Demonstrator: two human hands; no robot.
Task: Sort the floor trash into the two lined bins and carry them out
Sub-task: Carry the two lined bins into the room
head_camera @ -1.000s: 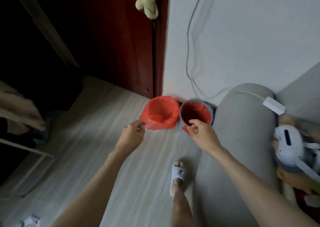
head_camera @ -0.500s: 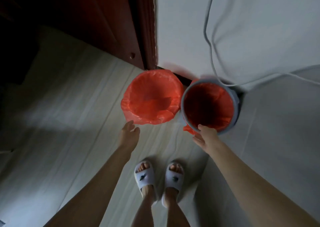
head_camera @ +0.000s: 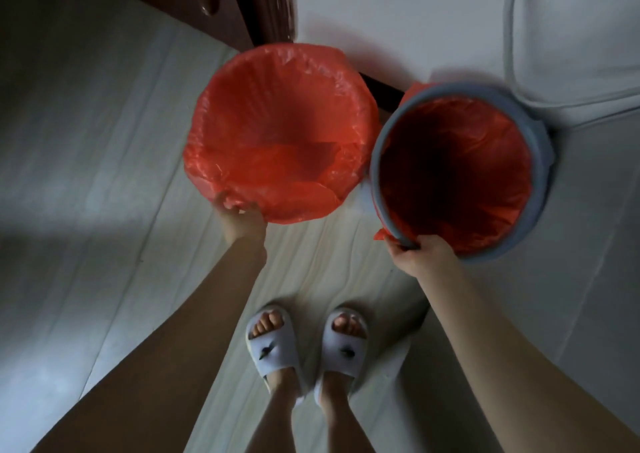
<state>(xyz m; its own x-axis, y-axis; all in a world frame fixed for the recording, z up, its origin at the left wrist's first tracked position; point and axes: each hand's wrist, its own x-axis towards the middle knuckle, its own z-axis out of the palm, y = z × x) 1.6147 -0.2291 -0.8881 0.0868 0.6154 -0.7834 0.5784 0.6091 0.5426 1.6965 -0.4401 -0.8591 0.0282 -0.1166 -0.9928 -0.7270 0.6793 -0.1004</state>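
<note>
Two bins lined with red plastic bags stand side by side below me. The left bin [head_camera: 207, 162] is fully wrapped in its red liner, and my left hand [head_camera: 242, 222] grips its near rim. The right bin [head_camera: 540, 210] is grey with the red liner tucked inside, and my right hand [head_camera: 420, 253] grips its near rim, fingers curled over the edge. Both bins look empty inside. No floor trash shows in this view.
A dark red door and frame [head_camera: 242, 9] stand behind the left bin. A white wall with a hanging cable [head_camera: 510, 37] is behind the right bin. A grey sofa side [head_camera: 571, 279] fills the right. My feet in white slippers [head_camera: 304, 345] stand on the pale wooden floor [head_camera: 86, 175].
I leaned in closer over the bins. My left hand moved from just short of the left bin to gripping its rim. My right hand kept its hold on the grey bin.
</note>
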